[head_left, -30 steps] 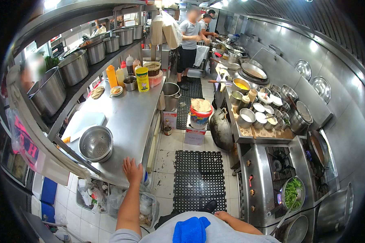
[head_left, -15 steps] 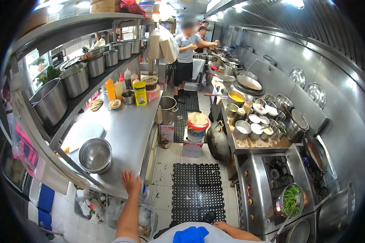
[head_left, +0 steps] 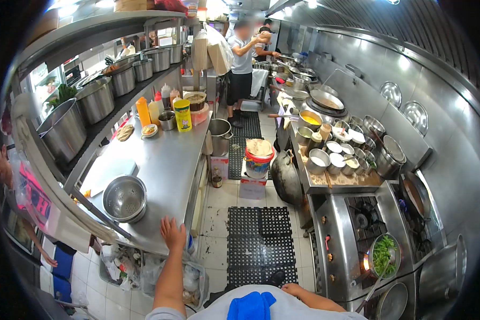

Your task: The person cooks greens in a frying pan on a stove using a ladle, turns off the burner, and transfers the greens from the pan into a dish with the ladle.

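Stretching lengthwise forward, steel counter (head_left: pixel 162 165) under left hand (head_left: pixel 173 233)

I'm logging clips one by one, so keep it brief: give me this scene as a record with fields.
Setting: commercial kitchen
Left hand: open, laid on the steel counter
Right hand: beside the grey shirt; grip unclear
On counter: colander nearest the left hand, yellow tub farther off
Stove: green vegetables in a pan, over flame
Others: person in dark shorts, farther back
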### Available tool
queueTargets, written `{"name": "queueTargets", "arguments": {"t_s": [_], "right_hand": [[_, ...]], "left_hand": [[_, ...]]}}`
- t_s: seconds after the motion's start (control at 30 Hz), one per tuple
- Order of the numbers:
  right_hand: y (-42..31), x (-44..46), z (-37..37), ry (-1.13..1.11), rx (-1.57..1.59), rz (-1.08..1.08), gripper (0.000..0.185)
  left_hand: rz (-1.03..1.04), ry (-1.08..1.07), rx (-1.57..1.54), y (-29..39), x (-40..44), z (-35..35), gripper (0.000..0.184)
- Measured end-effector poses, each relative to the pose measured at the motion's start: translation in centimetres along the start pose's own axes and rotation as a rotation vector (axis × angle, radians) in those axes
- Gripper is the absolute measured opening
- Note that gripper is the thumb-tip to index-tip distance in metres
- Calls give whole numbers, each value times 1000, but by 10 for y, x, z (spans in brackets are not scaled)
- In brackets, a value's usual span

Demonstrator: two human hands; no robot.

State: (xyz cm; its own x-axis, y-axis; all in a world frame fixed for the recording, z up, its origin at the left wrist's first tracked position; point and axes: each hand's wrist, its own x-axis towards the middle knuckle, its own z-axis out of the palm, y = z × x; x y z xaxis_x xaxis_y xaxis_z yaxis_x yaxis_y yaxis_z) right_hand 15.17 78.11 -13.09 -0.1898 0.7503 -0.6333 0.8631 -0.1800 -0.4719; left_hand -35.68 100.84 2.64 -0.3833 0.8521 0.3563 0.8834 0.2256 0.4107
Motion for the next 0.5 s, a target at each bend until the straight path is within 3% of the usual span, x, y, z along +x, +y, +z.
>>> {"name": "queueTargets", "arguments": {"t_s": [0.5], "right_hand": [[-8,-5,-6,-18,16,43,39]], "left_hand": [[3,-9,14,1,2,-2,47]]}}
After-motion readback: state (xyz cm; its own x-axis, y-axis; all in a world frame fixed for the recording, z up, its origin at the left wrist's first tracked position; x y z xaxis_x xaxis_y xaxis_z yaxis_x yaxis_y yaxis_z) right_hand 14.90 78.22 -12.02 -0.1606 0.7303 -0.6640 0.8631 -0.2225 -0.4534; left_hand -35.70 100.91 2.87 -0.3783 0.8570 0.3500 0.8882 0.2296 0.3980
